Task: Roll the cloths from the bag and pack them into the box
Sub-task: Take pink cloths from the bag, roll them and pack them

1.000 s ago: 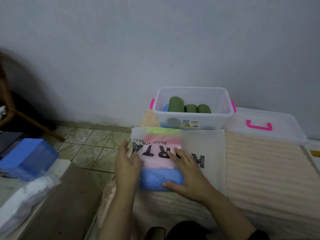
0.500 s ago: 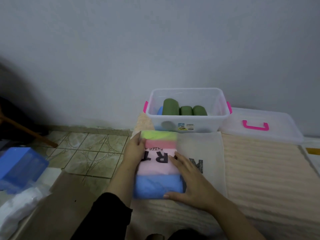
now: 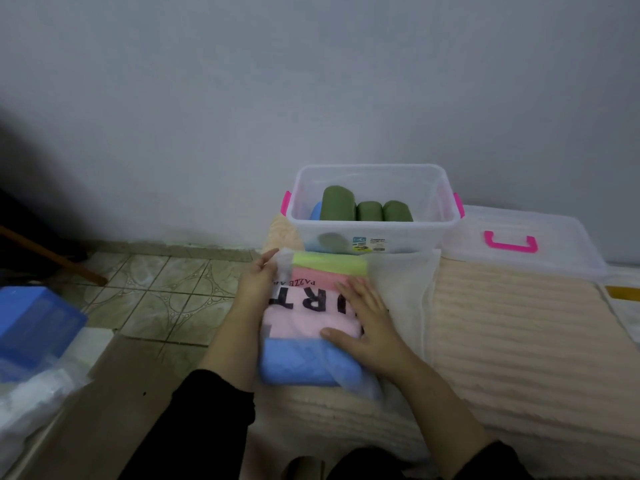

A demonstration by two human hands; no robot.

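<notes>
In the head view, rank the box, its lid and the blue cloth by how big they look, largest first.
1. Box and lid: they look about alike; the lid lies flat and foreshortened, so no ranking.
2. Blue cloth: smallest, though nearest the camera.
</notes>
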